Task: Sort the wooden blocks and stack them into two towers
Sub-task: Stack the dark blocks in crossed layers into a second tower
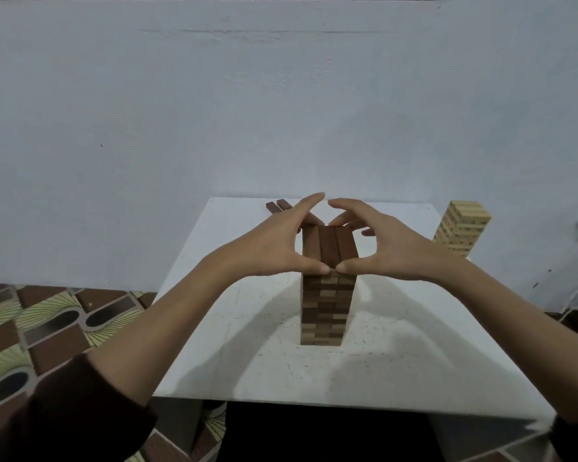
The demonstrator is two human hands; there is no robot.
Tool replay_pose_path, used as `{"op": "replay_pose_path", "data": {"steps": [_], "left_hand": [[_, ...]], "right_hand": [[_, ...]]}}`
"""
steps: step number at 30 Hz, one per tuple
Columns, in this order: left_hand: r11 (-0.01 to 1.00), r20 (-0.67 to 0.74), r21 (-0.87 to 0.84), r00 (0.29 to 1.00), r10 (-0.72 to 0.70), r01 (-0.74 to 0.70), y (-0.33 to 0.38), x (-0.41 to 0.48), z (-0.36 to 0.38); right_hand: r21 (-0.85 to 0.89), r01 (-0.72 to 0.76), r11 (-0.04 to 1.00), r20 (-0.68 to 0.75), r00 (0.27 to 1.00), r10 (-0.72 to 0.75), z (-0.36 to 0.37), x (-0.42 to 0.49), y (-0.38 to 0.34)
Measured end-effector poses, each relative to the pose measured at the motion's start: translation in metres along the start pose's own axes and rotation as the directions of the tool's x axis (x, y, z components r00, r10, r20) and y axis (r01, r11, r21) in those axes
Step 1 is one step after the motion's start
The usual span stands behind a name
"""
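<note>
A tall tower of dark brown and lighter wooden blocks (326, 308) stands in the middle of the white table (234, 355). Its top layer is three dark blocks (329, 243) lying side by side. My left hand (274, 241) and my right hand (391, 248) frame that top layer from both sides. Both thumbs press its near end and the fingers touch its far end. A second tower of light wooden blocks (461, 228) stands at the table's far right corner. Two loose dark blocks (277, 206) lie at the far edge, partly hidden behind my left hand.
A pale wall rises right behind the table. Patterned brown and green floor tiles (47, 328) show to the left, below the table's edge. The table's near edge runs just above my forearms.
</note>
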State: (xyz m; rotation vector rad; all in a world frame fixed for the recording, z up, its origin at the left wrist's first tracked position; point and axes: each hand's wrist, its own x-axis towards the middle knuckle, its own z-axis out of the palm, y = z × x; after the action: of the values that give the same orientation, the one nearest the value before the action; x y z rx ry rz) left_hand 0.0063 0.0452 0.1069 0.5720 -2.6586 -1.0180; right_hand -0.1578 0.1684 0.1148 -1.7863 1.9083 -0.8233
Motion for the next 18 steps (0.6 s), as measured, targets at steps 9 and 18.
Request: {"op": "replay_pose_path", "data": {"steps": [9, 18], "left_hand": [[0.997, -0.044, -0.076, 0.999, -0.027, 0.024, -0.007, -0.009, 0.004], [0.993, -0.058, -0.115, 0.998, -0.022, 0.015, -0.008, -0.009, 0.008]], "right_hand": [[-0.005, -0.034, 0.999, 0.006, 0.999, 0.034, -0.002, -0.005, 0.013], [-0.014, -0.023, 1.000, -0.002, 1.000, 0.023, 0.001, -0.003, 0.013]]}}
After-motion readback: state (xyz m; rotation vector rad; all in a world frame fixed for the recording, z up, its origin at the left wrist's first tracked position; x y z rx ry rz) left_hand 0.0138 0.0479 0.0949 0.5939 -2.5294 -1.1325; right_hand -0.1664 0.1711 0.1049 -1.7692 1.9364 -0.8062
